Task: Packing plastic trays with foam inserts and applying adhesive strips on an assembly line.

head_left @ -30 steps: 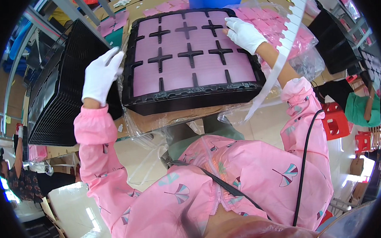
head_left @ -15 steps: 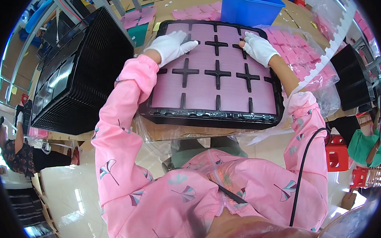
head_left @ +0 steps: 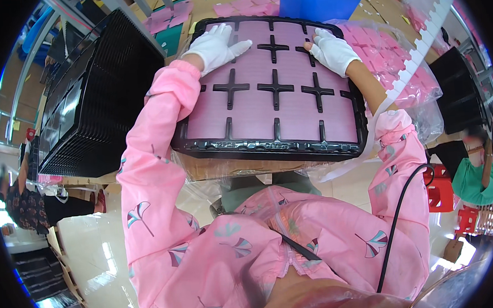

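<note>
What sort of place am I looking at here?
It looks like a factory or packing workshop, though I can't be sure. A stack of black trays is left of the pink-topped tray in front of the person, and pink sheets lie in clear plastic to its right.

Glossy pale floor (head_left: 90,238), red stools (head_left: 444,186)

White on your left hand (head_left: 213,48), white on your right hand (head_left: 334,52), and here's your pink jacket (head_left: 339,254), printed with fan-shaped leaves in teal, maroon and white! Before you, lilac sheeting (head_left: 254,112) patterned by a grid of black crosses (head_left: 275,89), a glossy black tray (head_left: 268,149), a solid blue bin (head_left: 319,2), pink sheets (head_left: 371,52), red stools (head_left: 439,192).
</note>
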### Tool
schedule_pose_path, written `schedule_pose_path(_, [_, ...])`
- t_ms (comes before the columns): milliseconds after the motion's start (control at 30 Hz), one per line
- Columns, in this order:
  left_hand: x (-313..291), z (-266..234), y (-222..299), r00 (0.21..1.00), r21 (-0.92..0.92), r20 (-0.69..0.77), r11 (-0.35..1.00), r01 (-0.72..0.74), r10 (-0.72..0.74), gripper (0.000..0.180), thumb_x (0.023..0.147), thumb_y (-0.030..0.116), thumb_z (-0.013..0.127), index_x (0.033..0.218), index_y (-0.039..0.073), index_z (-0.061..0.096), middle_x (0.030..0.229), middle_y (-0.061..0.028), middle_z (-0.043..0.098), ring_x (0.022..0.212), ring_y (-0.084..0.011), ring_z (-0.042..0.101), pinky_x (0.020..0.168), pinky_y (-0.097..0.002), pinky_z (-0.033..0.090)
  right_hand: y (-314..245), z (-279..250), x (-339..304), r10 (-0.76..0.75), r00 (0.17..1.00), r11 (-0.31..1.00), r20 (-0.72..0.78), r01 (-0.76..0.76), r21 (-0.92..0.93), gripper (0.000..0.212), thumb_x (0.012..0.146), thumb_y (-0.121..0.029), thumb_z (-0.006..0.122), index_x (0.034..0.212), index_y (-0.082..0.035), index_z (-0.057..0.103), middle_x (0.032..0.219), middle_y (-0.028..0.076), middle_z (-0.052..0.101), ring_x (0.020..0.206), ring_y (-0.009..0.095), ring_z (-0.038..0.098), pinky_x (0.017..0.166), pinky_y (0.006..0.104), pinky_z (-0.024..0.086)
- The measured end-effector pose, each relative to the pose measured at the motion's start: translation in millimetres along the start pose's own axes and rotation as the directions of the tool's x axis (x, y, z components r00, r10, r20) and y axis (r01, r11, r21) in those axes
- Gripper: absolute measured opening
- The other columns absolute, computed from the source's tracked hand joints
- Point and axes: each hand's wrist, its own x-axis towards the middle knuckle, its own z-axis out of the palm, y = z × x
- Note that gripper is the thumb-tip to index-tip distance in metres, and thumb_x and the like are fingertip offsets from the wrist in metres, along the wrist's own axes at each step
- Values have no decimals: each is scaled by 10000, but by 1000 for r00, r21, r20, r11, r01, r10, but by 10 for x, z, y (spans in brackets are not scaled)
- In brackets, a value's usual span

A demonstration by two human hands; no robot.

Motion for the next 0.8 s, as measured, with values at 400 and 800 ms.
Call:
schedule_pose_path(400, [71, -28, -37, 1000, 99, -7, 995, -9, 10, 927, 814, 750, 291, 1327, -15, 402, 1352, -228, 433, 1266, -351, 397, 1084, -374, 249, 100, 43, -7, -101, 992, 993, -77, 96, -71, 625, 920, -527, 358, 1002, 31, 625, 1139, 221, 571, 1053, 378, 548, 916, 428, 420])
schedule_pose_path(800, [-158, -255, 114, 993, 225, 99, 973, 47, -71, 911, 841, 703, 322, 1378, -32, 329, 1434, -213, 331, 1333, -303, 324, 1123, -389, 171, -91, -194, -51, 18, 993, 971, 115, 10, -240, 580, 931, -487, 380, 966, 45, 611, 1034, 221, 588, 981, 386, 545, 914, 450, 394])
